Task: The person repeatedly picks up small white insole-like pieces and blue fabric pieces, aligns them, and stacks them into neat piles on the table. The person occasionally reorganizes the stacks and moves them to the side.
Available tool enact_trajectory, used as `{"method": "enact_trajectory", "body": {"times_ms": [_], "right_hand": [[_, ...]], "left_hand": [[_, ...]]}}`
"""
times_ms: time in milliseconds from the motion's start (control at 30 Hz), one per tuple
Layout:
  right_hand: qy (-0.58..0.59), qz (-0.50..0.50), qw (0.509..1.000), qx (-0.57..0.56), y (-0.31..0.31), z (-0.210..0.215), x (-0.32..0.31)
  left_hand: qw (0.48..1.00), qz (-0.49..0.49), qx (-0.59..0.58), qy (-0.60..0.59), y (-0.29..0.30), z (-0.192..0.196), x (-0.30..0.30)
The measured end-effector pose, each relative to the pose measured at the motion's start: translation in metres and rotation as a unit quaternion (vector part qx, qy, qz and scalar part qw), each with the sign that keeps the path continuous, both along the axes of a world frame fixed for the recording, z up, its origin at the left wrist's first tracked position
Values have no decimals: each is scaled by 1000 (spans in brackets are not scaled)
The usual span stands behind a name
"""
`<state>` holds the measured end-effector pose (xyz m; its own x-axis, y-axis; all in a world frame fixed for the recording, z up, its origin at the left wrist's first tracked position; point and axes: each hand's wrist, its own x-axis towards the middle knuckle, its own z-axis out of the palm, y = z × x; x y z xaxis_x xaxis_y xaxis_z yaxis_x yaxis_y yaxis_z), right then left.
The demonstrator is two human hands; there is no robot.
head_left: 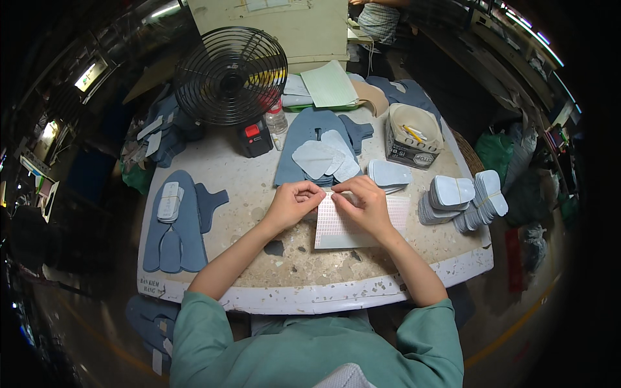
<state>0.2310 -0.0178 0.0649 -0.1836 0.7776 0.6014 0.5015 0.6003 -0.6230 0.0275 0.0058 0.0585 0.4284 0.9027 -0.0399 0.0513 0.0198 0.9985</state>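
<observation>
A flat sheet of small pink labels [343, 226] lies in front of me, its plain lower margin towards me. My left hand [294, 205] is closed in a pinch at the sheet's far left corner; anything between its fingertips is too small to make out. Just beside it, my right hand [366, 205] reaches over the sheet, thumb and forefinger pinched on its far edge. Beyond the hands, pale grey rounded pieces [320, 160] rest on a stack of blue-grey cut pieces [301, 132]. A pile of light rounded pieces [388, 173] sits beyond my right hand.
On the worn white table [259, 294] stand a black fan [231, 81], a clear bottle [276, 119] and a tub holding pencils [414, 132]. Stacked pale pieces [446, 197] occupy the right side. More blue-grey pieces [169, 242] lie left, with a small bundle [171, 202] on top.
</observation>
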Motion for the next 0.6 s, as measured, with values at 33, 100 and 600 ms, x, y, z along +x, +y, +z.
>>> {"method": "enact_trajectory", "body": {"times_ms": [33, 100, 600], "right_hand": [[-2, -3, 1000, -2, 0, -1, -1], [-6, -5, 1000, 4, -1, -3, -2], [13, 2, 999, 46, -10, -1, -14]], "left_hand": [[1000, -2, 1, -5, 0, 0, 0], [1000, -2, -3, -16, -1, -1, 0], [999, -43, -31, -12, 0, -3, -1]]}}
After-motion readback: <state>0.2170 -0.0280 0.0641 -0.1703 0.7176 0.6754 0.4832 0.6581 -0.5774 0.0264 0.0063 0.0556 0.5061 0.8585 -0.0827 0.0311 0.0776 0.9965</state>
